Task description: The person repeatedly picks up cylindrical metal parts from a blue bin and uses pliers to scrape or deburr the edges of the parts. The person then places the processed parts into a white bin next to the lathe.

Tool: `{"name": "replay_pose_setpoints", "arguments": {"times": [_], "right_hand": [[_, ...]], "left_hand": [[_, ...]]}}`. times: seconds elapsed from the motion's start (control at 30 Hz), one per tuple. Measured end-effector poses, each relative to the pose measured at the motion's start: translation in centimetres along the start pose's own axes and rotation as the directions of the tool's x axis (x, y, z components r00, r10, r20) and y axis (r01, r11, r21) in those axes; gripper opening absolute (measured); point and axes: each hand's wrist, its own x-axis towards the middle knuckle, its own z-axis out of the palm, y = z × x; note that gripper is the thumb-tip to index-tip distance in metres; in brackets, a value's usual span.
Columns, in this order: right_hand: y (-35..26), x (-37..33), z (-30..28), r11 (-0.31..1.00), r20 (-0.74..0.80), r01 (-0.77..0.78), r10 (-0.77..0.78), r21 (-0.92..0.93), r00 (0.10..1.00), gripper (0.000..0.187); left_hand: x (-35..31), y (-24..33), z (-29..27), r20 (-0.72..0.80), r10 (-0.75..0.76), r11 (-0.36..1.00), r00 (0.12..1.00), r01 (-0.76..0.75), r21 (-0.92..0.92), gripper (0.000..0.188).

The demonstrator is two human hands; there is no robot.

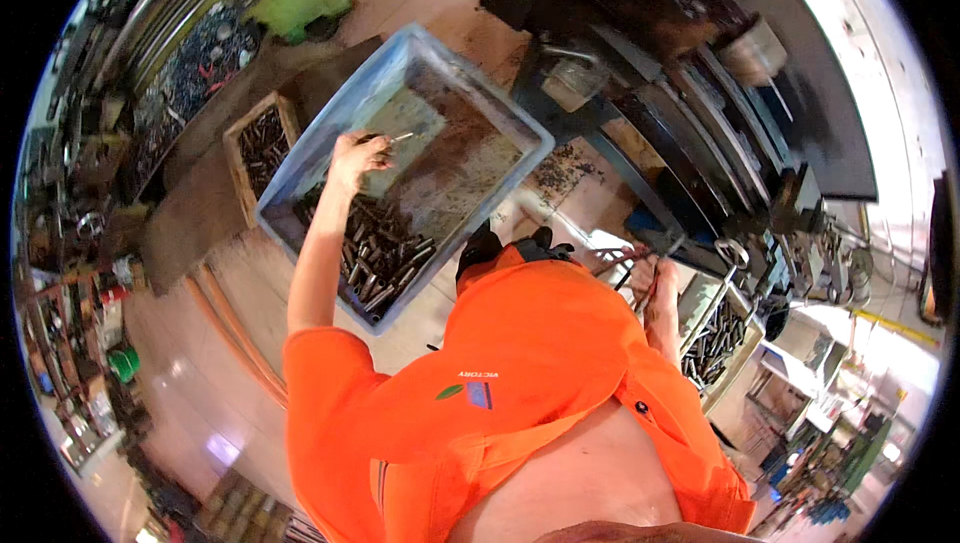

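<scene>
My left hand (362, 158) is over a large blue plastic bin (530, 128), its fingers closed around a short, thin metal pin (402, 137). Under that forearm, a heap of dark metal pins (380, 253) fills the near left part of the bin. Off to the right, my right hand (661, 293) is beside the thin metal levers (640, 258) at the machine. Its fingers are small and blurred, so whether it grips one of them is unclear.
A wooden box (262, 148) of metal pieces stands left of the bin. A pale tray (715, 348) of short pins lies by my right arm. The dark machine (690, 123) takes up the upper right. Orange hoses (235, 333) run along the tiled floor at left.
</scene>
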Motion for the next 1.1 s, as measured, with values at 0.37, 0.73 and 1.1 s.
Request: {"name": "replay_pose_setpoints", "arguments": {"times": [0.37, 0.73, 1.1], "right_hand": [[-6.2, -3.0, 10.5, 0.519, 0.218, 0.240, -0.104, -0.820, 0.970, 0.026], [-9.9, -4.8, 4.0, 0.384, 0.161, 0.274, -0.300, -0.882, 0.940, 0.032], [-12.1, -5.4, 1.6, 0.443, 0.012, 0.319, -0.569, -0.838, 0.822, 0.025]], "left_hand": [[-9.0, 10.5, 30.8, 0.498, 0.265, 0.961, 0.825, -0.267, -0.069, 0.030], [-12.1, 8.5, 42.8, 0.660, 0.168, 0.929, 0.733, -0.342, 0.144, 0.029], [-9.7, 8.5, 44.0, 0.655, 0.054, 0.956, 0.754, -0.229, 0.185, 0.039]]}}
